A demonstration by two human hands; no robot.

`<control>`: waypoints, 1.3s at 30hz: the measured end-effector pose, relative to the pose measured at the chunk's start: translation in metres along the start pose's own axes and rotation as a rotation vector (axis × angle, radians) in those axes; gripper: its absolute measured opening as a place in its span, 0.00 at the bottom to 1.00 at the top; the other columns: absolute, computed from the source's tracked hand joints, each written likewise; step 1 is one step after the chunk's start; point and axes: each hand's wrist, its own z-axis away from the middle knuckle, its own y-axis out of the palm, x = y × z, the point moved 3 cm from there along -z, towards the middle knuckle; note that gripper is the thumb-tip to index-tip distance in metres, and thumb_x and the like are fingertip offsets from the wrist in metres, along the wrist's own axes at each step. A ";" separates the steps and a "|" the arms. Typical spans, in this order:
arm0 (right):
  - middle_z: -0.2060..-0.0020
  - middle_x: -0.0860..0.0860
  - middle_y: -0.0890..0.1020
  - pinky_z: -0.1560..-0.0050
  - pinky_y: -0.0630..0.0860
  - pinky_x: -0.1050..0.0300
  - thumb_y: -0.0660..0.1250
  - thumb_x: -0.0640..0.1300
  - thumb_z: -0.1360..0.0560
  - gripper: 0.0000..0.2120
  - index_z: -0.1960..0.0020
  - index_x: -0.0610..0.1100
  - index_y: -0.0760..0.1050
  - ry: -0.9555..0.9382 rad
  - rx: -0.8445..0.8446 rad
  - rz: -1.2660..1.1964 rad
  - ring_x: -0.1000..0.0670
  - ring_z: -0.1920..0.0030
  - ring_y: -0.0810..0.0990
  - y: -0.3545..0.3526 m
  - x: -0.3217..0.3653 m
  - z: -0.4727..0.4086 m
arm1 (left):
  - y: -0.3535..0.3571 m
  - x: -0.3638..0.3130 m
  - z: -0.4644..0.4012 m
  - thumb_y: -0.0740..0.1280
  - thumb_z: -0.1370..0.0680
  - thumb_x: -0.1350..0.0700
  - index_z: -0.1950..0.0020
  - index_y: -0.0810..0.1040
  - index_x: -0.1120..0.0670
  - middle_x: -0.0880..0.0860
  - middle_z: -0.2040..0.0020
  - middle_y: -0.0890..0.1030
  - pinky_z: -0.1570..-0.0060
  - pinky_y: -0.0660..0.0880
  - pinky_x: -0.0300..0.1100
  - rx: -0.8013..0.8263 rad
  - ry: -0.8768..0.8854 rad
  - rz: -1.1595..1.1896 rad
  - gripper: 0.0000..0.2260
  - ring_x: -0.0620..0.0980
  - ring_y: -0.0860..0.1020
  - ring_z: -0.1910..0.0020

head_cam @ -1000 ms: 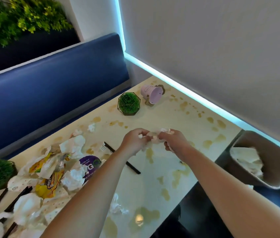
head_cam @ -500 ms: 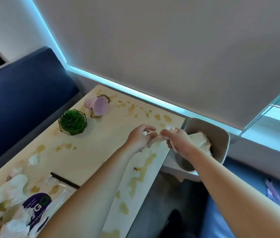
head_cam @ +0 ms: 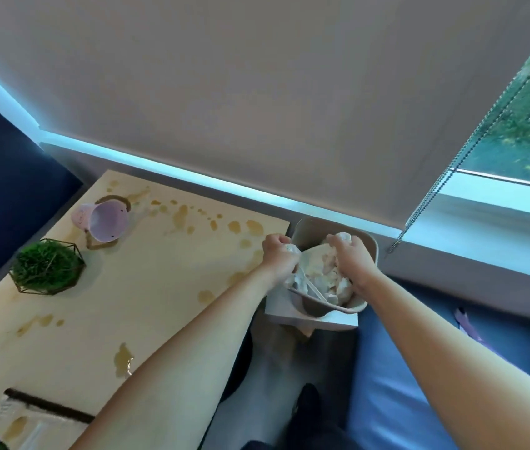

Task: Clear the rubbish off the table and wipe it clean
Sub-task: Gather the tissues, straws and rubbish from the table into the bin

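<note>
Pale wooden table [head_cam: 146, 306] is splattered all over with brown spills, tucked up against a wall with a glowing light strip. Off its right end sits a beige bin [head_cam: 369, 251] already stuffed with crumpled tissues [head_cam: 322, 274]. Both hands are right over it: left hand [head_cam: 278, 254] is curled tight around a wad of tissue at the bin's near edge, right hand [head_cam: 353, 259] clutches another wad [head_cam: 341, 238], looks like white napkin but it's blurry. On the table, a tipped pink bucket [head_cam: 103, 220] lies beside a little green plant [head_cam: 46, 267].
</note>
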 end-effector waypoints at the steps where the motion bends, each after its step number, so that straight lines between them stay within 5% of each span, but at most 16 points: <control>1: 0.57 0.47 0.77 0.55 0.77 0.48 0.61 0.54 0.24 0.28 0.30 0.41 0.63 0.034 0.011 -0.027 0.47 0.56 0.77 -0.006 -0.002 -0.003 | 0.008 0.000 -0.007 0.65 0.26 0.69 0.40 0.64 0.56 0.55 0.42 0.63 0.68 0.70 0.29 -0.007 0.000 -0.056 0.19 0.45 0.69 0.54; 3: 0.56 0.47 0.74 0.56 0.75 0.50 0.61 0.55 0.32 0.27 0.37 0.41 0.65 0.084 0.048 -0.049 0.47 0.56 0.76 -0.015 -0.003 -0.004 | 0.021 0.002 -0.020 0.66 0.25 0.68 0.34 0.65 0.56 0.55 0.35 0.62 0.55 0.70 0.32 -0.003 -0.001 -0.189 0.22 0.49 0.69 0.43; 7: 0.59 0.47 0.70 0.60 0.67 0.54 0.57 0.49 0.31 0.13 0.51 0.43 0.65 0.115 0.079 0.031 0.49 0.62 0.70 -0.024 -0.012 -0.014 | 0.038 0.013 -0.036 0.70 0.24 0.59 0.31 0.63 0.54 0.54 0.32 0.61 0.46 0.68 0.35 0.050 0.046 -0.383 0.24 0.52 0.68 0.35; 11: 0.48 0.44 0.72 0.59 0.70 0.54 0.57 0.45 0.24 0.15 0.39 0.40 0.67 0.083 0.040 0.265 0.45 0.52 0.73 -0.031 -0.021 -0.030 | 0.047 0.023 -0.048 0.71 0.24 0.53 0.29 0.62 0.53 0.53 0.31 0.64 0.43 0.66 0.37 0.069 0.079 -0.434 0.27 0.51 0.69 0.35; 14: 0.36 0.44 0.65 0.52 0.70 0.58 0.62 0.41 0.22 0.21 0.31 0.39 0.66 -0.002 0.087 0.493 0.47 0.49 0.72 -0.030 -0.028 -0.034 | 0.048 0.030 -0.054 0.68 0.22 0.48 0.28 0.65 0.49 0.50 0.29 0.68 0.45 0.68 0.39 0.090 0.072 -0.473 0.25 0.49 0.71 0.35; 19: 0.40 0.46 0.65 0.47 0.71 0.58 0.65 0.47 0.21 0.21 0.30 0.41 0.68 -0.146 0.115 0.710 0.47 0.52 0.73 -0.025 -0.038 -0.036 | 0.038 0.028 -0.055 0.64 0.19 0.50 0.36 0.74 0.48 0.47 0.38 0.77 0.46 0.72 0.40 0.019 0.103 -0.436 0.13 0.47 0.76 0.44; 27: 0.27 0.46 0.64 0.31 0.67 0.48 0.55 0.41 0.19 0.23 0.25 0.47 0.65 -0.209 0.125 0.851 0.44 0.27 0.63 -0.007 -0.036 -0.022 | 0.008 0.026 -0.035 0.62 0.19 0.50 0.39 0.75 0.47 0.44 0.46 0.77 0.58 0.69 0.35 -0.060 0.155 -0.385 0.09 0.43 0.74 0.49; 34: 0.29 0.47 0.69 0.39 0.73 0.55 0.55 0.41 0.19 0.21 0.27 0.50 0.68 -0.363 0.195 0.827 0.46 0.36 0.73 0.056 -0.001 0.014 | -0.053 0.039 0.002 0.61 0.19 0.49 0.39 0.75 0.45 0.44 0.44 0.77 0.51 0.72 0.40 -0.132 0.156 -0.360 0.10 0.45 0.76 0.48; 39: 0.28 0.49 0.67 0.42 0.72 0.54 0.57 0.45 0.19 0.20 0.28 0.52 0.69 -0.468 0.298 0.829 0.46 0.30 0.66 0.125 0.021 0.055 | -0.121 0.064 0.048 0.62 0.19 0.49 0.37 0.75 0.47 0.44 0.44 0.78 0.49 0.76 0.45 -0.217 0.139 -0.314 0.12 0.48 0.78 0.47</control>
